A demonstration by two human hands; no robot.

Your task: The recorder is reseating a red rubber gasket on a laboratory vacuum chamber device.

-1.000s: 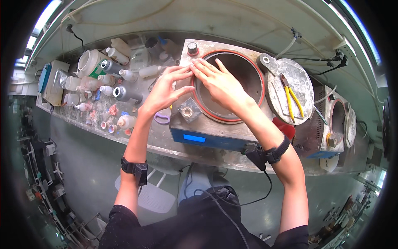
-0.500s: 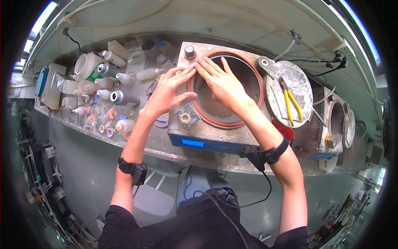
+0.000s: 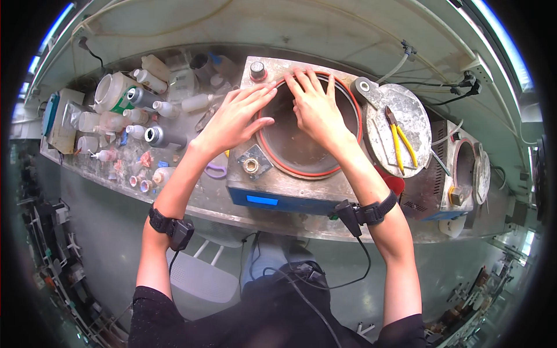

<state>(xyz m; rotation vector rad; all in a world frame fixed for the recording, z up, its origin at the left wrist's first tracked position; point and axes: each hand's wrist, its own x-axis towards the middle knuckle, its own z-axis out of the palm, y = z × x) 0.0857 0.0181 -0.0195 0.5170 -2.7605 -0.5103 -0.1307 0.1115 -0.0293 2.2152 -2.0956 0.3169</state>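
A metal box machine (image 3: pixel 239 180) with a round chamber stands before me, its opening edged by an orange-red sealing ring (image 3: pixel 278 166). My right hand (image 3: pixel 318 110) reaches over the chamber, fingers spread, with the fingertips at the ring's far side. At the ring's left side is my left hand (image 3: pixel 237 119), its fingers stretched out and thumb apart. I see nothing held in either hand. The fingers cover parts of the ring. To the right, the round lid (image 3: pixel 419 110) is swung off the opening, and yellow-handled cutting pliers (image 3: pixel 400 139) lie on it.
Several plastic bottles (image 3: pixel 165 138) and a white tub (image 3: pixel 110 93) crowd the bench's left part. A black knob (image 3: pixel 257 71) and a brass fitting (image 3: pixel 250 166) sit on the machine's top. A second machine (image 3: pixel 432 188) is at right. Cables (image 3: pixel 365 261) hang from my wrist straps.
My right fingertips have moved right along the ring's far side, away from my left fingertips. The left hand stays near the ring's left side. The whole view has shifted slightly.
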